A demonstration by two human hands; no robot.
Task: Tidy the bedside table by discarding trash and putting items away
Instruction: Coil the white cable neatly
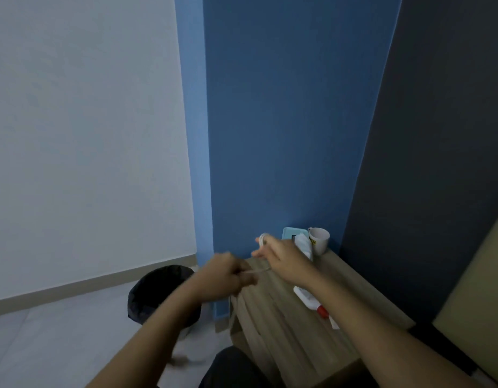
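A white cable is looped around the fingers of my right hand, above the wooden bedside table. My left hand pinches the cable's free strand, which runs taut between the two hands. At the table's back stand a white mug, a light blue phone leaning on the wall, and a white face mask. A white bottle with a red cap lies on its side to the right, partly hidden by my right forearm.
A black bin with a dark liner stands on the pale floor just left of the table. A blue wall rises behind the table, with a dark panel and a beige headboard to the right.
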